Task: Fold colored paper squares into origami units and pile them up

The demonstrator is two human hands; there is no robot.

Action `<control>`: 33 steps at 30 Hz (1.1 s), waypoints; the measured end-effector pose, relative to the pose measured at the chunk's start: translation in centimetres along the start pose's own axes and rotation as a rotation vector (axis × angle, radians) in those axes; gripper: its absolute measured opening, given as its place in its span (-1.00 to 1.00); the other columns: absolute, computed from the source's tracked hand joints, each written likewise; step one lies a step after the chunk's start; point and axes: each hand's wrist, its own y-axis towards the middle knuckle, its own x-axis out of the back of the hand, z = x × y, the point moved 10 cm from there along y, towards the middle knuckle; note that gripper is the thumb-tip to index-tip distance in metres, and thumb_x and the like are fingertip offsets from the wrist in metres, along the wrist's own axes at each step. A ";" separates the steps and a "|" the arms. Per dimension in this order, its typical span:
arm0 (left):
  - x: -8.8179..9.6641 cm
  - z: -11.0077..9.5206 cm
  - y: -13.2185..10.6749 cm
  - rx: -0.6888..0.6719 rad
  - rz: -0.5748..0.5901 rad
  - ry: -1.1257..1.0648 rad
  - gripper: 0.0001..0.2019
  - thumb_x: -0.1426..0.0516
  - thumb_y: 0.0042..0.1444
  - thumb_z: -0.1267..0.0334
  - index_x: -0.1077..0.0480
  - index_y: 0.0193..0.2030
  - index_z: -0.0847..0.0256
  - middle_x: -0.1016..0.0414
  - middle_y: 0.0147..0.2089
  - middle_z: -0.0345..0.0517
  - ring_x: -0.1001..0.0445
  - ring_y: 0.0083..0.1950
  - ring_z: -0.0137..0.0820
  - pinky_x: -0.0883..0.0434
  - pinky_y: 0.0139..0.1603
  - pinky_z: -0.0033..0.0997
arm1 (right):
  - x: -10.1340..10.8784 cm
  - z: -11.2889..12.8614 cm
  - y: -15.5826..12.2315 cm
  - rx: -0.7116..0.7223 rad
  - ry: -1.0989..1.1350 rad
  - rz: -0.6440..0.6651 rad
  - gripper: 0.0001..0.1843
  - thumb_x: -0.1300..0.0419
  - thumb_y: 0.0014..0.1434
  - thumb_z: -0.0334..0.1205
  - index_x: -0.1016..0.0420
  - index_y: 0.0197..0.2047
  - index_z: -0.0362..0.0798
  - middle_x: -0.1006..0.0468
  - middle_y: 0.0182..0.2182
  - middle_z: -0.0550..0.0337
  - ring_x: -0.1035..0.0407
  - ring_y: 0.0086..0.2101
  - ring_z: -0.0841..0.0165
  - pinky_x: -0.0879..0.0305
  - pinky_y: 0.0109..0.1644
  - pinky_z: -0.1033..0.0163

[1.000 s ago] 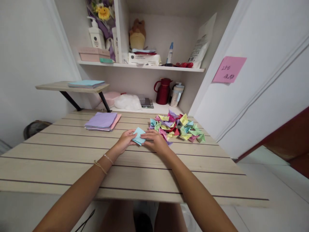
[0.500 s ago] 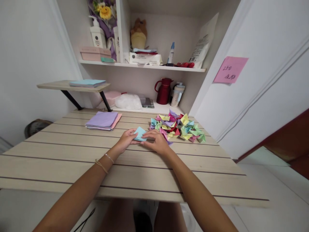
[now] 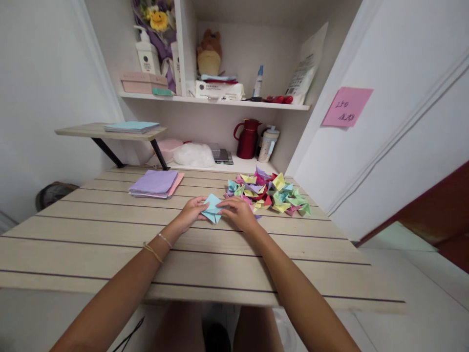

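A light blue piece of origami paper (image 3: 211, 206), partly folded, is held just over the middle of the table (image 3: 227, 264). Its lower part spreads into pointed flaps with a slit between them. My left hand (image 3: 193, 211) grips its left side, thumb on top and fingers beneath. On the other side my right hand (image 3: 237, 212) pinches the right edge between thumb and fingers. Right behind that hand lies a heap of folded paper boats (image 3: 280, 195) in several colours. To the left rests a stack of purple and pink paper sheets (image 3: 156, 184).
A small raised shelf (image 3: 78, 130) at the left carries more blue paper (image 3: 132, 126). At the back stand a red thermos jug (image 3: 248, 139) and a pale tumbler (image 3: 268, 144), beside a white plastic bag (image 3: 194, 154). A pink note (image 3: 347, 106) sticks to the right wall.
The blue paper has gone from a compact diamond to a longer shape, with flaps opened out toward me. Both hands stay in nearly the same place.
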 end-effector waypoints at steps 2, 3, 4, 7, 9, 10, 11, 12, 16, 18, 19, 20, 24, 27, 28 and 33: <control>-0.3 0.0 -0.1 0.008 0.010 0.010 -0.66 -0.25 -0.10 0.31 -0.39 -0.13 0.31 -0.53 -0.29 0.01 -0.51 -0.36 -0.35 -0.48 -0.37 -0.37 | 0.4 -0.4 0.0 -0.049 0.028 -0.047 -0.81 -0.25 0.03 -0.16 -0.54 -0.24 0.03 -0.54 -0.23 0.11 -0.38 -0.18 0.28 -0.30 -0.12 0.15; -0.5 0.0 -0.2 0.013 0.024 0.013 -0.65 -0.25 -0.10 0.31 -0.39 -0.12 0.31 -0.53 -0.28 0.02 -0.51 -0.36 -0.36 -0.48 -0.37 -0.37 | 0.7 -0.7 -0.1 -0.078 0.048 -0.078 -0.78 -0.25 0.02 -0.14 -0.54 -0.23 0.02 -0.52 -0.21 0.09 -0.38 -0.19 0.28 -0.33 -0.17 0.17; -0.9 0.0 -0.3 0.020 0.046 0.014 -0.65 -0.24 -0.09 0.30 -0.39 -0.11 0.31 -0.53 -0.28 0.03 -0.51 -0.36 -0.36 -0.48 -0.37 -0.37 | 0.9 -1.0 -0.1 -0.111 0.073 -0.111 -0.75 -0.25 0.00 -0.13 -0.53 -0.22 0.00 -0.51 -0.19 0.07 -0.39 -0.21 0.28 -0.34 -0.21 0.19; -2.1 -0.2 -0.7 0.022 0.125 0.000 -0.65 -0.21 -0.03 0.22 -0.40 -0.09 0.32 -0.53 -0.27 0.04 -0.50 -0.36 -0.37 -0.48 -0.35 -0.36 | 0.9 -2.5 -0.4 -0.224 0.192 -0.167 -0.63 -0.27 -0.05 -0.09 -0.47 -0.16 -0.06 -0.51 -0.20 0.05 -0.42 -0.30 0.31 -0.37 -0.29 0.22; -2.5 -0.3 -0.9 0.012 0.162 -0.006 -0.63 -0.20 -0.02 0.17 -0.40 -0.08 0.31 -0.53 -0.26 0.05 -0.50 -0.35 -0.37 -0.48 -0.33 -0.36 | 0.4 -3.5 -0.6 -0.289 0.293 -0.158 -0.57 -0.27 -0.06 -0.09 -0.43 -0.11 -0.08 -0.52 -0.28 0.06 -0.42 -0.36 0.34 -0.37 -0.32 0.23; -2.6 -0.3 -0.9 0.009 0.171 0.001 -0.62 -0.21 -0.03 0.16 -0.40 -0.08 0.30 -0.53 -0.26 0.04 -0.50 -0.35 -0.37 -0.47 -0.33 -0.37 | 0.2 -3.9 -0.7 -0.311 0.332 -0.152 -0.55 -0.28 -0.07 -0.10 -0.41 -0.10 -0.09 -0.53 -0.32 0.08 -0.42 -0.38 0.35 -0.37 -0.32 0.24; -2.6 -0.2 -0.9 0.011 0.175 0.017 -0.61 -0.22 -0.05 0.16 -0.40 -0.08 0.29 -0.53 -0.26 0.04 -0.51 -0.35 -0.37 -0.47 -0.32 -0.38 | 0.1 -4.1 -0.8 -0.326 0.357 -0.152 -0.55 -0.29 -0.08 -0.11 -0.41 -0.10 -0.10 -0.52 -0.35 0.10 -0.42 -0.39 0.36 -0.37 -0.32 0.24; -2.4 0.0 -0.8 0.017 0.172 0.042 -0.60 -0.24 -0.07 0.17 -0.40 -0.08 0.29 -0.54 -0.26 0.03 -0.51 -0.35 -0.37 -0.46 -0.33 -0.40 | 0.1 -4.3 -0.8 -0.336 0.368 -0.157 -0.55 -0.29 -0.09 -0.12 -0.41 -0.12 -0.10 -0.52 -0.38 0.11 -0.42 -0.40 0.36 -0.37 -0.32 0.25; -1.1 0.4 -0.3 0.018 0.084 0.137 -0.63 -0.26 -0.11 0.19 -0.41 -0.14 0.30 -0.55 -0.32 0.01 -0.51 -0.37 -0.40 -0.41 -0.41 -0.51 | 0.2 -4.5 -0.7 -0.349 0.380 -0.170 -0.63 -0.29 -0.10 -0.13 -0.42 -0.21 -0.09 -0.51 -0.40 0.13 -0.41 -0.39 0.36 -0.36 -0.33 0.26; -0.7 0.0 -0.2 -0.014 0.044 0.115 -0.61 -0.27 -0.12 0.19 -0.38 -0.13 0.29 -0.55 -0.34 0.00 -0.50 -0.40 -0.40 -0.42 -0.43 -0.50 | 0.1 -4.2 -0.7 -0.344 0.397 -0.157 -0.67 -0.28 -0.10 -0.12 -0.41 -0.25 -0.09 -0.51 -0.40 0.14 -0.41 -0.39 0.36 -0.35 -0.35 0.27; -0.6 -0.3 -0.2 -0.034 0.034 0.091 -0.59 -0.27 -0.13 0.19 -0.36 -0.12 0.28 -0.54 -0.35 -0.02 -0.50 -0.41 -0.40 -0.42 -0.43 -0.47 | 0.0 -4.0 -0.6 -0.340 0.411 -0.144 -0.68 -0.27 -0.09 -0.11 -0.40 -0.27 -0.08 -0.50 -0.40 0.14 -0.41 -0.40 0.36 -0.35 -0.36 0.28; -0.6 -0.6 -0.2 -0.054 0.030 0.068 -0.58 -0.27 -0.13 0.20 -0.34 -0.11 0.26 -0.54 -0.37 -0.04 -0.49 -0.43 -0.40 -0.43 -0.43 -0.45 | -0.2 -3.9 -0.6 -0.337 0.428 -0.130 -0.69 -0.26 -0.09 -0.11 -0.38 -0.28 -0.08 -0.50 -0.41 0.16 -0.40 -0.40 0.37 -0.34 -0.37 0.28; -0.6 -1.5 -0.4 -0.104 0.012 0.036 -0.65 -0.27 -0.14 0.21 -0.35 -0.19 0.26 -0.53 -0.36 -0.06 -0.50 -0.40 -0.41 -0.45 -0.38 -0.42 | -0.5 -3.7 -0.7 -0.369 0.528 -0.136 -0.71 -0.24 -0.08 -0.10 -0.32 -0.32 -0.05 -0.43 -0.52 0.26 -0.35 -0.51 0.42 -0.32 -0.44 0.31; -0.4 -2.0 -0.5 -0.145 -0.023 0.030 -0.74 -0.28 -0.17 0.26 -0.40 -0.31 0.29 -0.52 -0.31 -0.07 -0.49 -0.33 -0.42 -0.45 -0.32 -0.45 | 0.0 -4.1 -1.0 -0.422 0.618 -0.221 -0.72 -0.23 -0.07 -0.10 -0.23 -0.35 -0.01 -0.36 -0.61 0.36 -0.32 -0.57 0.43 -0.31 -0.48 0.31; -0.3 -2.2 -0.5 -0.166 -0.036 0.023 -0.77 -0.28 -0.18 0.27 -0.41 -0.36 0.29 -0.52 -0.31 -0.09 -0.49 -0.33 -0.42 -0.45 -0.30 -0.45 | 0.2 -4.2 -1.0 -0.431 0.637 -0.241 -0.72 -0.23 -0.07 -0.10 -0.21 -0.37 0.00 -0.34 -0.63 0.37 -0.31 -0.57 0.43 -0.32 -0.49 0.31; -0.1 -2.9 -0.8 -0.227 -0.070 0.117 -0.88 -0.25 -0.17 0.29 -0.44 -0.51 0.30 -0.54 -0.26 -0.03 -0.48 -0.27 -0.38 -0.42 -0.30 -0.49 | 0.5 -3.8 -0.7 -0.397 0.599 -0.224 -0.80 -0.19 -0.05 -0.12 -0.35 -0.35 -0.03 -0.44 -0.52 0.28 -0.32 -0.53 0.43 -0.32 -0.45 0.30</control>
